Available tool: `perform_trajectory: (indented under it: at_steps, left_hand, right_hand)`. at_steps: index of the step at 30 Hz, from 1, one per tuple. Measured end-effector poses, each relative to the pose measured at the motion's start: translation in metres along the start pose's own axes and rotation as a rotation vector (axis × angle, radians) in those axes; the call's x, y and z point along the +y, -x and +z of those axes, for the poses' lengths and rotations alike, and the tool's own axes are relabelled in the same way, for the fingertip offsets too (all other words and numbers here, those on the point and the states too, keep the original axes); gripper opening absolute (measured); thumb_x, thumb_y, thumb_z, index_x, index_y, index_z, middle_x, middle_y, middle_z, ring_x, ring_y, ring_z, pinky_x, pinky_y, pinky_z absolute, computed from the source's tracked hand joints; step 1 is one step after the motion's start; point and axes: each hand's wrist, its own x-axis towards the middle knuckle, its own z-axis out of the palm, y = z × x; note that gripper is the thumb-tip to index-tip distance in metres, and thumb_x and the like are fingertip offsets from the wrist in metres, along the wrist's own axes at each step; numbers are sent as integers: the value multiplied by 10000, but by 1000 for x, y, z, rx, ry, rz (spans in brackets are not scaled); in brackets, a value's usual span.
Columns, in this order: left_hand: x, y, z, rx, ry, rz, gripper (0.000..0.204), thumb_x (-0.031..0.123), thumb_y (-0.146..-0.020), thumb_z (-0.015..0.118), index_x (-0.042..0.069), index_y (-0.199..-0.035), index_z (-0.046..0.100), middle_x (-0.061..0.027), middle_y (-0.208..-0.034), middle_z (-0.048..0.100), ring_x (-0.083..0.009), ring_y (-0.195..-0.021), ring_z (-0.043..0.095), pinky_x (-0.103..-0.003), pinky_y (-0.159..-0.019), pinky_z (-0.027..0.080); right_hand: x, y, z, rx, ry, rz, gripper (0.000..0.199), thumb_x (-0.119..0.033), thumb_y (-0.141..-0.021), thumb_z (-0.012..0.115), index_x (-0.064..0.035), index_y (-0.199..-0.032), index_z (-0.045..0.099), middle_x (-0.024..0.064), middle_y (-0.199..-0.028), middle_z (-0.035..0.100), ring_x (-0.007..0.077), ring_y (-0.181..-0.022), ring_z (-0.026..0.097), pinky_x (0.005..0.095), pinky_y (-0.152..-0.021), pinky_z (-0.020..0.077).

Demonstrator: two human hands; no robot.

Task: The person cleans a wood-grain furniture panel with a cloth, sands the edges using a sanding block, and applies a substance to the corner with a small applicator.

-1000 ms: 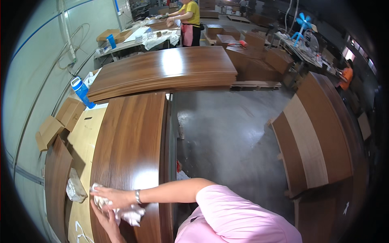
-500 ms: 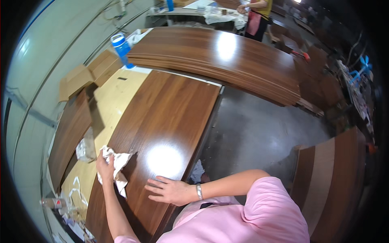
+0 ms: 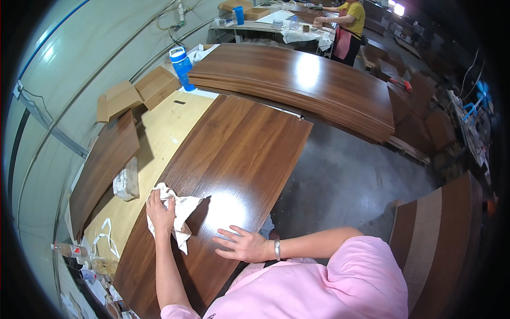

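A long, glossy brown wood-grain panel (image 3: 239,143) lies flat before me on a pale workbench (image 3: 175,119). My left hand (image 3: 161,212) presses a crumpled white cloth (image 3: 183,212) against its left part, fingers bent over the cloth. Part of the cloth is hidden under the palm. My right hand (image 3: 245,245) rests on the panel near its right edge, fingers spread and holding nothing. At its far right corner the panel juts past the bench edge.
Beyond lies a stack of similar panels (image 3: 287,69), with a blue bottle (image 3: 181,69) at its left end. Left stand a leaning panel (image 3: 106,165), a wrapped white block (image 3: 126,181) and open cartons (image 3: 119,101). Plastic bottles (image 3: 71,250) lie lower left. A co-worker (image 3: 350,26) stands far back.
The panel has shifted to the right, so its far corner now overhangs the bench. Both hands stay on it, the left still on the cloth. The whole view has swung slightly.
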Motion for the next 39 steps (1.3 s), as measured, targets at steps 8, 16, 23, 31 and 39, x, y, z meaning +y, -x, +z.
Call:
perform_trajectory:
  at_steps: [8,16,23,31,39]
  left_hand:
    - [-36,6,17,42,-46,38,588,292,-872,679,-19,-1345,520,-257,-1395,501,-434,-1295,443,-509,-1109,325]
    - [-30,-4,21,18,-76,62,569,314,-900,664,18,-1361,512,-220,-1379,520,-414,-1262,476,-500,-1079,359]
    - [-40,-5,19,-15,-66,96,564,304,-913,647,19,-1377,501,-220,-1397,507,-413,-1276,467,-500,-1083,356]
    - [-30,75,-27,-56,162,175,555,-12,-818,627,14,-1362,522,-194,-1421,510,-376,-1324,464,-436,-1140,346]
    - [-58,221,-156,22,640,-175,345,-9,-865,593,-91,-1199,610,-125,-1095,682,-194,-1005,624,-323,-907,486]
  right_hand:
    - [-5,1,15,-35,-55,36,594,-170,-764,620,-50,-1337,520,155,-1474,465,353,-1389,427,502,-1149,353]
    - [-3,7,18,11,-8,31,572,-163,-768,621,-55,-1321,522,155,-1448,484,364,-1376,434,527,-1147,350]
    - [1,3,8,-7,64,45,617,-168,-753,664,-95,-1344,505,202,-1479,431,417,-1388,396,555,-1134,345]
    - [9,11,10,-115,127,42,685,-168,-771,671,-134,-1414,439,199,-1515,383,426,-1403,367,547,-1136,342]
    - [9,0,7,-169,101,2,605,-124,-811,613,-138,-1404,496,182,-1501,431,473,-1339,439,627,-1078,375]
